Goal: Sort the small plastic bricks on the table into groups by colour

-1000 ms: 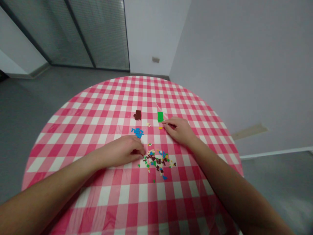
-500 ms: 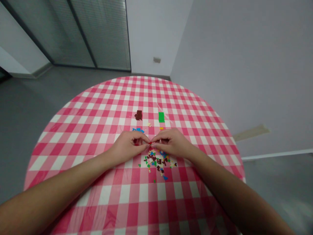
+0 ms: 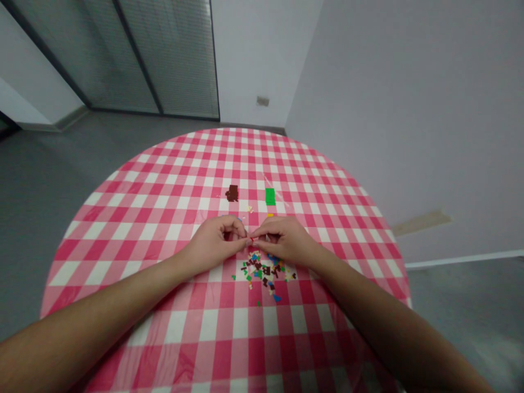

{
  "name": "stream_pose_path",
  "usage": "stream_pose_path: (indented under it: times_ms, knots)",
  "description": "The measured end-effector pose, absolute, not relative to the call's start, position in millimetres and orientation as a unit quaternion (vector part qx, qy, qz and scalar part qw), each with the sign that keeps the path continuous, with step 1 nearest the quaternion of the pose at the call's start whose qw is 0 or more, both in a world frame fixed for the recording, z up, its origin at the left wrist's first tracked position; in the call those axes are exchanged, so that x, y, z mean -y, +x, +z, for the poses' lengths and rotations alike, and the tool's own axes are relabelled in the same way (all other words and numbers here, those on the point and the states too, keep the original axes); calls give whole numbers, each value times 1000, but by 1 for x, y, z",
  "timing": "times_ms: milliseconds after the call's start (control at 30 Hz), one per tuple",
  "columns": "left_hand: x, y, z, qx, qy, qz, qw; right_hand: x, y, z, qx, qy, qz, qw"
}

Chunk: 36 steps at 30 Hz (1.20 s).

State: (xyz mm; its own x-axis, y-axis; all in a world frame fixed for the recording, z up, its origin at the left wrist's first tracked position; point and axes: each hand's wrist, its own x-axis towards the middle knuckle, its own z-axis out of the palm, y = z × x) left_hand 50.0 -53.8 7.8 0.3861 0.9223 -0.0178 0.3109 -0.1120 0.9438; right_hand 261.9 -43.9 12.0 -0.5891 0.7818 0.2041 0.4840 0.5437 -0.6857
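Observation:
A tiny red toy brick (image 3: 252, 239) sits between my fingertips above the middle of the table; its exact shape is too small to make out. My right hand (image 3: 286, 237) pinches it between thumb and forefinger. From the left, the thumb of my left hand (image 3: 215, 240) presses at the brick, its forefinger bent just above the thumb. Right below my hands lies a loose heap of small bricks (image 3: 266, 270) in brown, green, blue and cream. Blue bricks beyond my left hand are mostly hidden by it.
Farther back lie a brown brick cluster (image 3: 232, 193), a green brick group (image 3: 270, 196), a few cream pieces (image 3: 250, 209) and a yellow piece (image 3: 270, 215). A red-and-white checked cloth (image 3: 164, 180) covers the round table. A wall (image 3: 409, 109) stands to the right.
My left forefinger has lifted and curled back from the red brick, and my left hand now covers more of the blue bricks. My right hand has barely moved.

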Motion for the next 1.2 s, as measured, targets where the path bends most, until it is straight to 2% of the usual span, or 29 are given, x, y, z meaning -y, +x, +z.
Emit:
stream_pose_path:
  times_ms: [133, 333, 800, 1200]
  knots:
    - [54, 49, 8, -468, 674, 317, 476, 44, 261, 15, 848, -383, 277, 240]
    - [47, 43, 14, -518, 699, 314, 379, 31, 262, 2, 838, -460, 196, 217]
    - [43, 38, 11, -513, 713, 284, 384, 28, 259, -2, 860, -452, 179, 156]
    - [42, 31, 10, -433, 792, 203, 379, 27, 262, -3, 842, -454, 202, 211]
